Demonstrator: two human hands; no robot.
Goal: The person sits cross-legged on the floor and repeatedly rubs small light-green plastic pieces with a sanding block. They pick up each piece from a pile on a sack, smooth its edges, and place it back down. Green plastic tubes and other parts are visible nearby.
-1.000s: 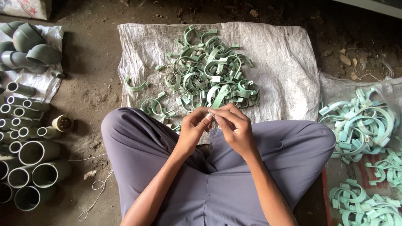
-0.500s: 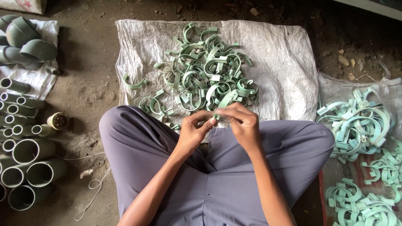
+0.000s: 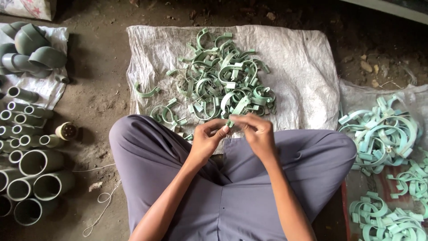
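Grey-green pipe elbows are lying on a white cloth at the far left, and below them short pipe sections are standing on end on the dirt floor, with a loose loop of string trailing beside them. A woven white sack is spread on the floor ahead of the seated person, and a heap of green pipe clamps is piled on it, a few strays lying apart toward its left edge.

Over the grey-trousered lap, the left hand is pinching a small green clamp piece between thumb and fingertips, its grip closed tight on the piece. The right hand is meeting it from the other side, fingers curled and also closed on the same piece, so both hands are sharing it just in front of the knees, near the heap's lower edge but apart from it.

Compared with a second ago, the hands are sitting slightly higher and closer to the heap, and the fingertips are pressing nearer together; the piece is now showing between them, where earlier it was mostly covered. That suggests the fitting work on this one piece is under way rather than finished. The heap itself is looking unchanged.

At the far right, paler mint-coloured clamps are lying in a separate pile on another sack, with more of them gathered at the lower right corner.
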